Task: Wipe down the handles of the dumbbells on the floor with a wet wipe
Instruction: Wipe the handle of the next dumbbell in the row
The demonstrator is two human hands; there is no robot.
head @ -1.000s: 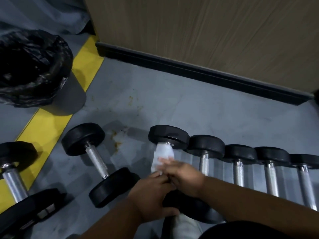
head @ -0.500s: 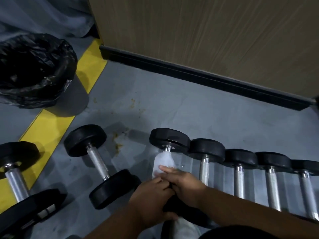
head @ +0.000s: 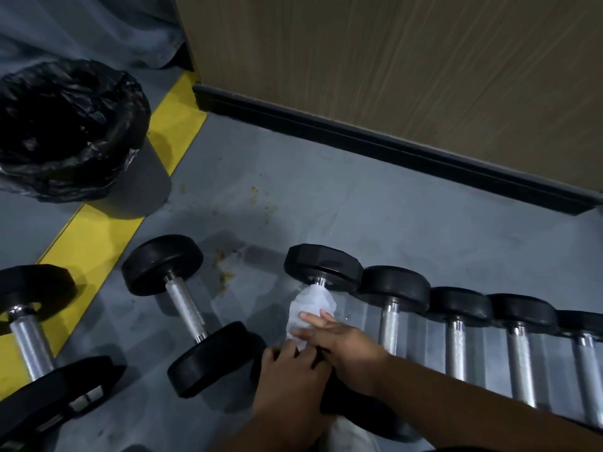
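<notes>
A white wet wipe (head: 310, 305) is wrapped round the steel handle of the leftmost dumbbell (head: 323, 267) in a row on the grey floor. My right hand (head: 346, 347) grips the wipe and the handle just below the far black head. My left hand (head: 290, 380) holds the near end of the same dumbbell, hiding its near head. Several more dumbbells (head: 394, 290) lie side by side to the right with bare handles. A loose dumbbell (head: 187, 309) lies tilted to the left, and another (head: 29, 340) lies at the far left.
A bin lined with a black bag (head: 65, 125) stands at the back left beside a yellow floor stripe (head: 98, 236). A wood-panelled wall with a black skirting board (head: 391, 148) runs behind the row. My shoe shows under my arms.
My right hand has rubbed the wipe a short way along the handle, toward me and back toward the far head. My left hand has stayed on the near end.
</notes>
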